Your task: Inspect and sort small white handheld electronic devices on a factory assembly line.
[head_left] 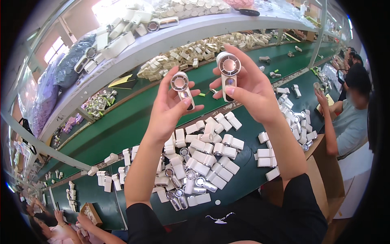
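Note:
Both my arms reach out over a green work table, each hand holding up a small handheld fan. In my left hand [172,103] is a white fan [180,82] with a round silver grille, its handle under my thumb. My right hand [252,89] grips a second white fan [229,65], raised slightly higher, its copper-toned hub facing me and my thumb low on the handle. The two fans are apart. Beneath my forearms lies a pile of similar white fans [203,158], some showing chrome grilles and others their plain white backs.
A green conveyor belt [134,107] runs behind the table, with a heap of cream plastic parts [191,55]. Above it, a white shelf [134,46] carries bags and more fans. One co-worker [349,114] sits at the right beside a cardboard box [325,175]; others work at lower left.

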`<state>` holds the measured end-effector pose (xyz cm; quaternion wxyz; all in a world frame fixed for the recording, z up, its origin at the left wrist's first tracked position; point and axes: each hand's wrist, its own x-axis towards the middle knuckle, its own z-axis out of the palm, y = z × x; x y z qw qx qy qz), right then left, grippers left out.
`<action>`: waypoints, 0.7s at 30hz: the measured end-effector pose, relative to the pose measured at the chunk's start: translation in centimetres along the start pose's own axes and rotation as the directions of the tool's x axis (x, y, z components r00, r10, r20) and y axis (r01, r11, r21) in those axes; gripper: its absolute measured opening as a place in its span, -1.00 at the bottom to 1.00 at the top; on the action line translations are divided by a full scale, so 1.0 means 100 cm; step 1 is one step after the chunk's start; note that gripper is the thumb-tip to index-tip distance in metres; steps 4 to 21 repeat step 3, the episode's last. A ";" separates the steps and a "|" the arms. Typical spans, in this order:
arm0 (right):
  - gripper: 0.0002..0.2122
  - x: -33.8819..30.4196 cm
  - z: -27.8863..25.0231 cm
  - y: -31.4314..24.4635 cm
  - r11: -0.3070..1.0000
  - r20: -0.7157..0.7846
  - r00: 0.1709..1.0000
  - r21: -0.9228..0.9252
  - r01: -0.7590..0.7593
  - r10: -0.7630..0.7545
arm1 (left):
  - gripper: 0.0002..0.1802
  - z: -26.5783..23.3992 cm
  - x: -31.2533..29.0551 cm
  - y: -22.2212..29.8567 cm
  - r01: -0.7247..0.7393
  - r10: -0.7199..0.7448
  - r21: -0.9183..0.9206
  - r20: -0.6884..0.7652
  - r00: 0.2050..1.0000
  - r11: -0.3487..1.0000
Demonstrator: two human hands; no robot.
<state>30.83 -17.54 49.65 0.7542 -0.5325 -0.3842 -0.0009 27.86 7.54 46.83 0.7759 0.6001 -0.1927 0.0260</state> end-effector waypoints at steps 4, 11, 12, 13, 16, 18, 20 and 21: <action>-0.20 0.001 0.007 -0.005 1.000 0.024 1.000 -0.015 -0.006 0.007 | -0.04 -0.004 -0.008 0.007 0.011 -0.011 -0.013 -0.032 0.999 1.000; -0.20 0.001 0.007 -0.005 1.000 0.024 1.000 -0.015 -0.006 0.007 | -0.04 -0.004 -0.008 0.007 0.011 -0.011 -0.013 -0.032 0.999 1.000; -0.20 0.001 0.007 -0.005 1.000 0.024 1.000 -0.015 -0.006 0.007 | -0.04 -0.004 -0.008 0.007 0.011 -0.011 -0.013 -0.032 0.999 1.000; -0.20 0.001 0.007 -0.005 1.000 0.024 1.000 -0.015 -0.006 0.007 | -0.04 -0.004 -0.008 0.007 0.011 -0.011 -0.013 -0.032 0.999 1.000; -0.20 0.001 0.007 -0.005 1.000 0.024 1.000 -0.015 -0.006 0.007 | -0.04 -0.004 -0.008 0.007 0.011 -0.011 -0.013 -0.032 0.999 1.000; -0.20 0.001 0.007 -0.005 1.000 0.024 1.000 -0.015 -0.006 0.007 | -0.04 -0.004 -0.008 0.007 0.011 -0.011 -0.013 -0.032 0.999 1.000; -0.20 0.001 0.007 -0.005 1.000 0.024 1.000 -0.015 -0.006 0.007 | -0.04 -0.004 -0.008 0.007 0.011 -0.011 -0.013 -0.032 0.999 1.000; -0.20 0.001 0.007 -0.005 1.000 0.024 1.000 -0.015 -0.006 0.007 | -0.04 -0.004 -0.008 0.007 0.011 -0.011 -0.013 -0.032 0.999 1.000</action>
